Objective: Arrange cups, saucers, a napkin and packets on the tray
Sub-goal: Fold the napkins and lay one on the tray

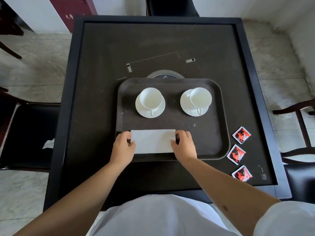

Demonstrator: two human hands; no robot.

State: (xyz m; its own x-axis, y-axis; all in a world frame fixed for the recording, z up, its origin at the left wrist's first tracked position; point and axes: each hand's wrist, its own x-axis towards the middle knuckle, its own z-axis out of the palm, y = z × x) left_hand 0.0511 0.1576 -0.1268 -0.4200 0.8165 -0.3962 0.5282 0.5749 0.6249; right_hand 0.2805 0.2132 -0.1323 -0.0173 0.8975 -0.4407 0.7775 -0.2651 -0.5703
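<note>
Head view: both hands pinch the short ends of the white paper napkin [152, 141], left hand [124, 147] and right hand [185, 145], its long axis left-right along the near edge of the dark matte tray [219, 130]. Three glossy red packets [241, 135] lie on the counter [95, 99], nearer the right hand.

On the tray [218, 133]: two cups on saucers behind, napkin [153, 141] in front; three packets right, on the worktop [95, 82].
</note>
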